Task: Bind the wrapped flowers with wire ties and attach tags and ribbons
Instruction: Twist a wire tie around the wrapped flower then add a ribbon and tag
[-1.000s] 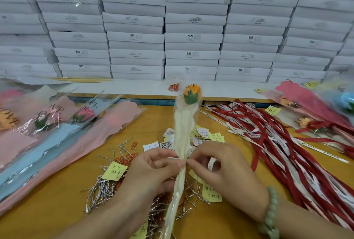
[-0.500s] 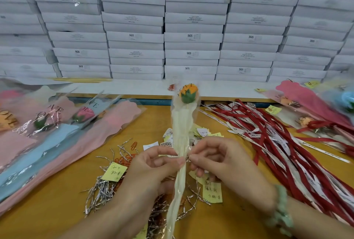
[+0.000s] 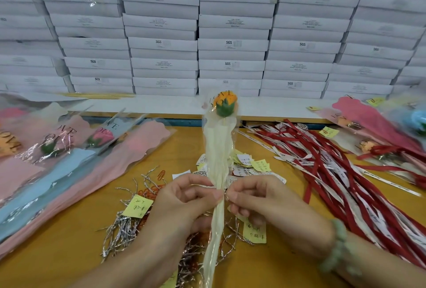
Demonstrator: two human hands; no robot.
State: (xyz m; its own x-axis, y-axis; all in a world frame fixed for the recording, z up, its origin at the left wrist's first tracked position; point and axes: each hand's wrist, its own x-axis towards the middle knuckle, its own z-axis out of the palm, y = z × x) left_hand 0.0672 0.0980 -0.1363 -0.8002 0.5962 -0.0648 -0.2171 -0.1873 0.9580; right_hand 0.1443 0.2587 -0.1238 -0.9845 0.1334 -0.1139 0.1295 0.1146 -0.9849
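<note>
- Head view: I see the wrapped flower (image 3: 217, 149) held up straight over the table (image 3: 57, 253), right in the middle, with its orange bud (image 3: 224, 103) at the top
- The left hand (image 3: 184, 204) pinches the wrapped flower at its thin middle, thumb and finger tight on the clear wrap
- The right hand (image 3: 265, 202) is curled, and I think its thumb and finger pinch a tiny wire tie (image 3: 225, 195) right against the wrap; it is too small for me to see well
- A bead bracelet (image 3: 337, 248) is on the right wrist
- A pile of silver ties (image 3: 122, 230) lies under the hands, with a yellow note (image 3: 137, 206) on it
- Small tags (image 3: 249, 160) lie just behind the flower
- Red ribbons (image 3: 345, 172) lie to the right
- White boxes (image 3: 232, 45) are stacked at the back
</note>
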